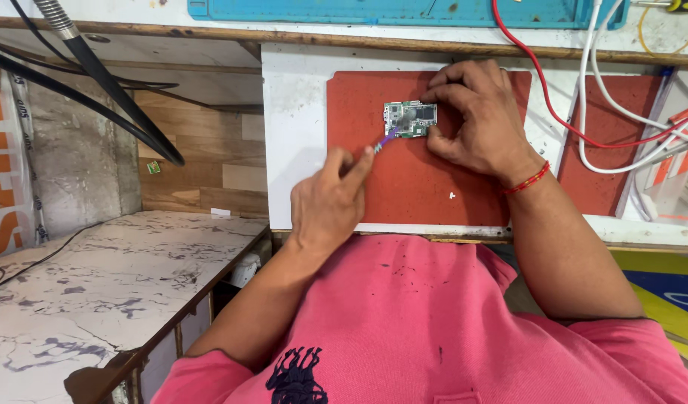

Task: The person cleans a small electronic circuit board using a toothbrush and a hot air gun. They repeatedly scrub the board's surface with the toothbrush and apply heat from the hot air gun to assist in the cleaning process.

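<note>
Worktop, white and scuffed, carries a red rectangular rubber mat. Right hand presses its fingers together on the edge of a small green circuit board lying mid-mat, pinning it. Left hand pinches a thin purple-tipped tool, tip at the board's lower left corner. Risk: tool could slip and scratch components if the board shifts under light pressure.

I count one small green circuit board, one thin purple-tipped tool, two red rectangular mats, one red cable, several white cables.
</note>
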